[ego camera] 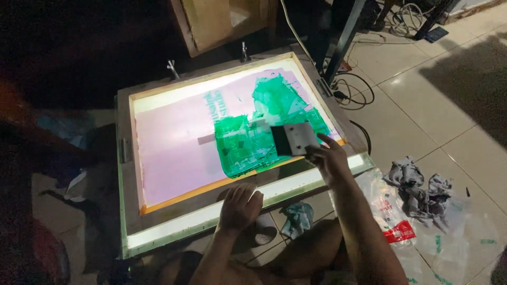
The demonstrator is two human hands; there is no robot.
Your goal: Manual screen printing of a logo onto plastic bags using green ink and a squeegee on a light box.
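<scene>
Together, the right hand's [328,158] fingers [316,152] pinch the near right corner of a squeegee [294,139], its long edge running left to right, blade toward the green ink [248,142] on the backlit screen frame [211,184]. Nearer, the left hand [240,207] lies flat, fingers slightly spread, on the frame's near rail. Crumpled rags [417,190] lie right on the floor.

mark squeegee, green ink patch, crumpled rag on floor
squeegee [293,139], head view, middle of blade
green ink [240,148], head view, lower part of patch
rag [417,190], head view, middle of grey heap
</scene>
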